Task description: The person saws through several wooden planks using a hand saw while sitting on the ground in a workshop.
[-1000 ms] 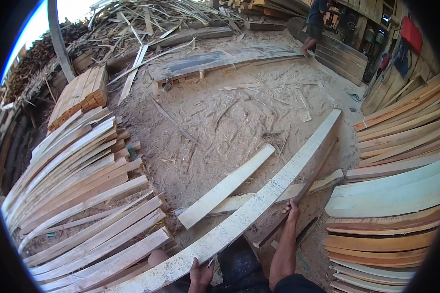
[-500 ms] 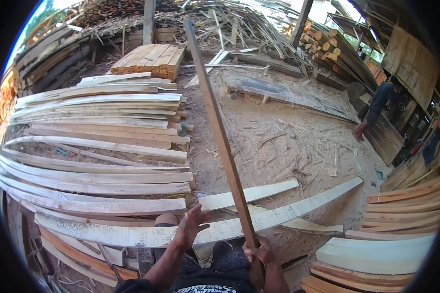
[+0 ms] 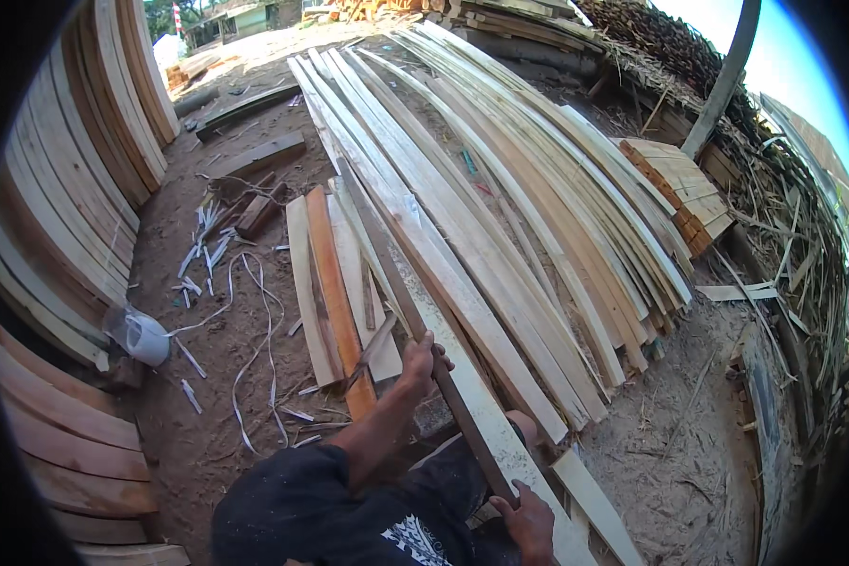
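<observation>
A long, narrow dark wooden strip [image 3: 469, 423] lies along or just above a long pale plank [image 3: 509, 448] in front of me. My left hand [image 3: 423, 365] is wrapped around the strip at about its middle. Closer to my body, my right hand [image 3: 526, 521] grips its near end, with the thumb along the edge. Whether the strip rests fully on the plank or is held slightly off it, I cannot tell. My knee shows beside the plank, and a shorter pale board [image 3: 594, 505] sits to the right of it.
Several long pale boards [image 3: 528, 255] spread out ahead and right. Short offcuts, one an orange board [image 3: 333, 292], lie left of the plank. A white roll of strapping [image 3: 145, 338] trails loose bands over the dirt. Boards stand upright at far left [image 3: 66, 160]. A squared timber stack [image 3: 674, 189] is right.
My view has swung left. The strip, earlier pointing away and held by my right hand alone, now lies along the pale plank. My left hand has gone from open to closed around it.
</observation>
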Tool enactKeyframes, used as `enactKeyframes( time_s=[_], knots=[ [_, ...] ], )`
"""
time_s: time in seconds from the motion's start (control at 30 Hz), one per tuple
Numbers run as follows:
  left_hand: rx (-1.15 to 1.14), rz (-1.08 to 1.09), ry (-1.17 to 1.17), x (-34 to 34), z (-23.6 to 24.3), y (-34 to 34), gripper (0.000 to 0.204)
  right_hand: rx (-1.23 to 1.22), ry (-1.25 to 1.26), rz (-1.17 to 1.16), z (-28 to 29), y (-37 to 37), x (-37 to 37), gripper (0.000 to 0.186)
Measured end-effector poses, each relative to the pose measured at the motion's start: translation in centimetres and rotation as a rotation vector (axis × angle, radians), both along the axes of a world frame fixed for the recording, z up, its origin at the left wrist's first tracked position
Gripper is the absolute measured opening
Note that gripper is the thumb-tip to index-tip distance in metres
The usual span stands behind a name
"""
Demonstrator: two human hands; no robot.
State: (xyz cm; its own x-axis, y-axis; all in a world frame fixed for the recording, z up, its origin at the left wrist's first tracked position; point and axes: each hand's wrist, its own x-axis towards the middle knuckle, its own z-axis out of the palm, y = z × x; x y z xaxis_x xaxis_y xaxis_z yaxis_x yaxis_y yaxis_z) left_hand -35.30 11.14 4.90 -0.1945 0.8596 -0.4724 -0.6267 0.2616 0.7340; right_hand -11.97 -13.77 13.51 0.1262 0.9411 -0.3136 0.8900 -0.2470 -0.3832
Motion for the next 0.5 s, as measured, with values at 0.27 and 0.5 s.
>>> enactKeyframes(
  time_s=[0.27,0.5],
  knots=[
    [-0.042,-0.556,0.542,0.9,2.6,-2.6,0.053,-0.006,0.291,-0.033,-0.9,-0.5,7.8,0.056],
    [1.104,-0.912,1.189,10.7,4.9,-7.1,0.071,-0.119,0.389,-0.169,-4.6,1.3,13.2,0.055]
  ],
)
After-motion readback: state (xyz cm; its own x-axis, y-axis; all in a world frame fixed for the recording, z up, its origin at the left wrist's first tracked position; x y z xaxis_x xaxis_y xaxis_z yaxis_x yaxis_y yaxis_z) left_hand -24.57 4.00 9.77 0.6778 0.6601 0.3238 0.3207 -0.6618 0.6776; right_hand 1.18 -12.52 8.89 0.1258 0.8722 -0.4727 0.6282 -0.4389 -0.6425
